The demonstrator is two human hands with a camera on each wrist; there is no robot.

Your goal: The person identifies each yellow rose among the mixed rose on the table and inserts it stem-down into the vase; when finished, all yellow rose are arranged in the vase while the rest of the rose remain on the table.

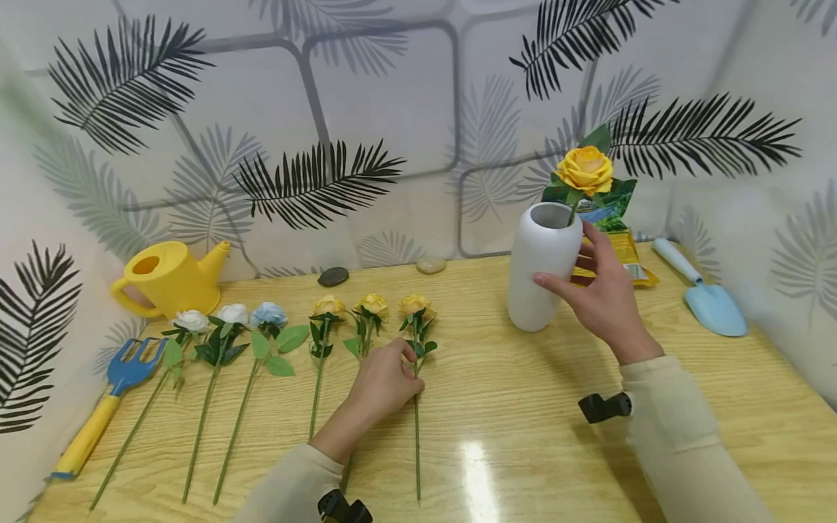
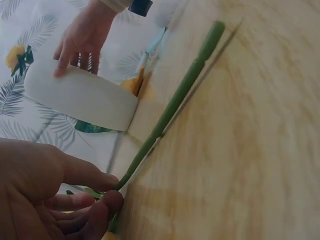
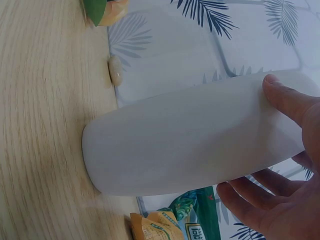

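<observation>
In the head view, the vase [image 1: 538, 272] conceals the lower stem of the inserted rose [image 1: 585, 171], the right hand [image 1: 601, 294] partly covers the packet [image 1: 624, 250], and the left hand [image 1: 384, 379] obscures the middle yellow rose's stem [image 1: 368, 336].

Head view: set above the tabletop [image 1: 484, 392], facing forward and down, at the widest range, framing left hand [image 1: 386, 374] and right hand [image 1: 604, 294] before the patterned backdrop [image 1: 392, 109]; left wrist view: low, rolled sideways, close on a green stem [image 2: 175, 102], facing across to the white vase [image 1: 539, 254]; right wrist view: rolled the opposite way, nearest the vase; vase and right hand common to all three.
</observation>
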